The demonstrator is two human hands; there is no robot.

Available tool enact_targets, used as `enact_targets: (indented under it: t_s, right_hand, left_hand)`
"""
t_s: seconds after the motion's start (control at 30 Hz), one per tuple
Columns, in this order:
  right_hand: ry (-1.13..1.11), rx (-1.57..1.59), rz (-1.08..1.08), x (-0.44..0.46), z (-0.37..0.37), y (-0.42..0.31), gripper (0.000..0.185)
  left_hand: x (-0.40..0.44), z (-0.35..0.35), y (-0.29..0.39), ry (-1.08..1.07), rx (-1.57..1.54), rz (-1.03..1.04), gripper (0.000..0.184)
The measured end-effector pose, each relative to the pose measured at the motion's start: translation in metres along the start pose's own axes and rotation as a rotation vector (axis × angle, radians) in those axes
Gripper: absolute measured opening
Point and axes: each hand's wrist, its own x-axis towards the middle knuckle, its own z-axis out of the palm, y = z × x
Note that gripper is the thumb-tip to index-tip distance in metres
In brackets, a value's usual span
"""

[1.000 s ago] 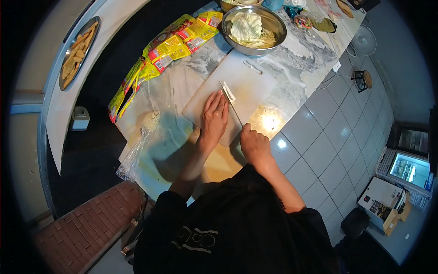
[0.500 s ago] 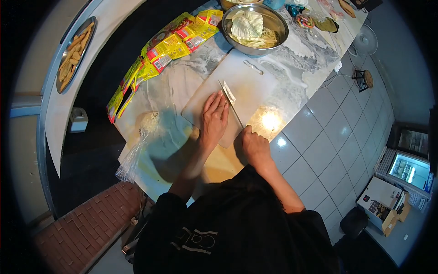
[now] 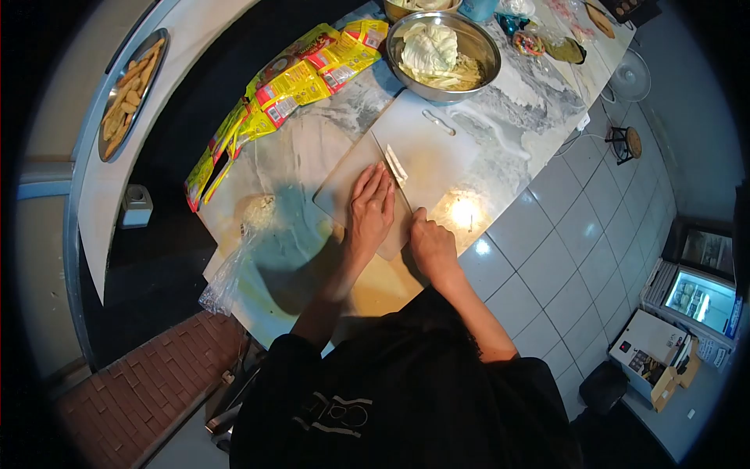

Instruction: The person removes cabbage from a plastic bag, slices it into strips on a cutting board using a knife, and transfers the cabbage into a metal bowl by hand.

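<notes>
My right hand (image 3: 433, 244) is closed round the handle of a knife (image 3: 399, 190), whose blade lies across the white cutting board (image 3: 437, 164). Pale cut strips (image 3: 396, 165) lie on the board beside the blade's right side. My left hand (image 3: 372, 213) rests on the board just left of the blade, fingers stretched forward and close together. Whatever may be under its fingertips is too small to make out. Beyond the board's far end stands a metal bowl (image 3: 491, 69) with cabbage leaves (image 3: 430, 50) and shredded pieces in it.
Yellow packets (image 3: 289, 76) lie along the counter's left side. A clear plastic bag (image 3: 226, 277) is near the left front edge. Further left, an oval tray (image 3: 160, 41) holds brown pieces. More bags and a second bowl (image 3: 398, 11) are at the back.
The knife's blade has shifted slightly left and away from the pale strips, with its tip further forward. My right hand has moved a little left.
</notes>
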Motion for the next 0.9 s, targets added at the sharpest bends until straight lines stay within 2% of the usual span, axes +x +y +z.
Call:
enact_targets:
  t_s: [0.27, 0.37, 0.43, 0.67, 0.77, 0.83, 0.9]
  right_hand:
    - [0.077, -0.022, -0.004, -0.017, 0.004, 0.001, 0.007]
    - [0.056, -0.032, 0.047, -0.033, 0.005, 0.006, 0.007]
    - [-0.008, 0.081, 0.064, -0.04, 0.01, 0.012, 0.015]
    - [0.043, 0.066, 0.048, -0.032, 0.013, 0.013, 0.016]
    - [0.055, 0.052, 0.036, -0.027, 0.004, 0.012, 0.01]
    - [0.051, 0.121, 0.06, -0.028, 0.002, 0.019, 0.021]
    - [0.082, 0.117, 0.052, -0.026, 0.007, 0.026, 0.022]
  left_hand:
    - [-0.003, 0.001, -0.003, -0.019, 0.007, 0.002, 0.03]
    - [-0.004, 0.001, -0.001, -0.017, -0.036, -0.018, 0.03]
    - [-0.004, 0.002, -0.001, -0.007, -0.044, -0.012, 0.03]
    - [-0.003, -0.001, 0.001, 0.01, -0.079, -0.022, 0.029]
    - [-0.003, -0.001, 0.0, 0.009, -0.095, -0.017, 0.03]
    - [-0.004, 0.0, -0.004, 0.007, -0.072, -0.003, 0.031]
    - [-0.006, 0.001, -0.006, 0.004, -0.054, 0.008, 0.032]
